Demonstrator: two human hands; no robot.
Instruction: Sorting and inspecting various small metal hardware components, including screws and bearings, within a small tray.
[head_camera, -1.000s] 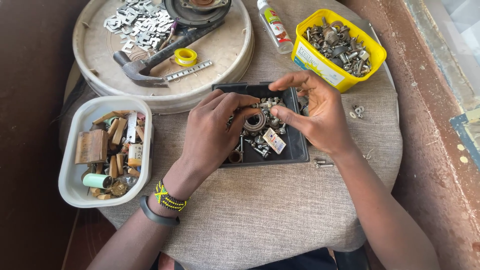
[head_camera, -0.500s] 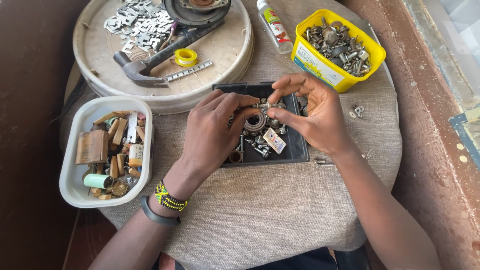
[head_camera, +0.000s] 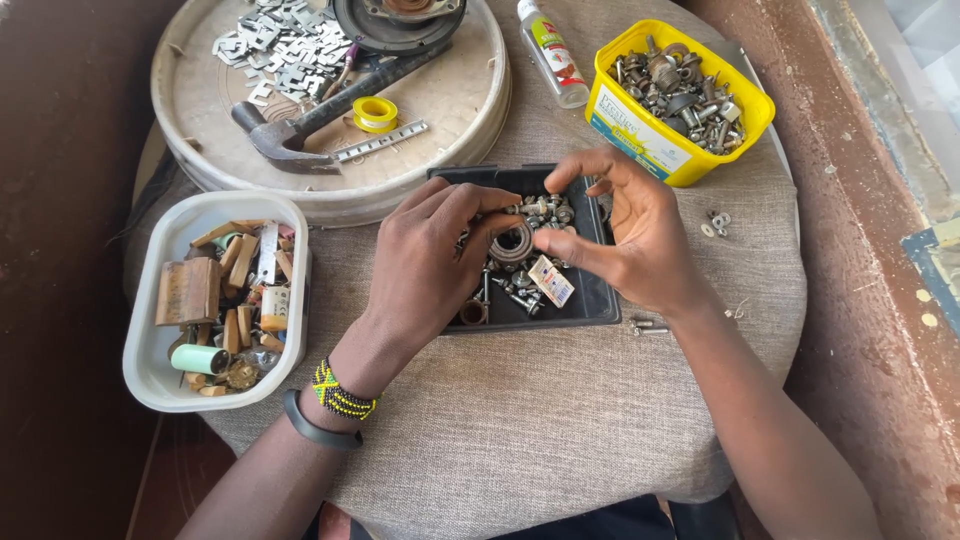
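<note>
Head view: both hands work over a black tray (head_camera: 598, 300) of screws and bearings on a cloth-covered table (head_camera: 520, 420); left hand (head_camera: 430, 255) and right hand (head_camera: 625, 235) pinch a small bolt (head_camera: 530, 209) between fingertips; yellow tub (head_camera: 640, 140) sits beyond.

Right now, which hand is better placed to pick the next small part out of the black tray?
Probably the left hand: its fingertips rest on the pile of screws inside the black tray. The right hand is cupped over the tray's right edge, fingers curled above the parts.
</note>
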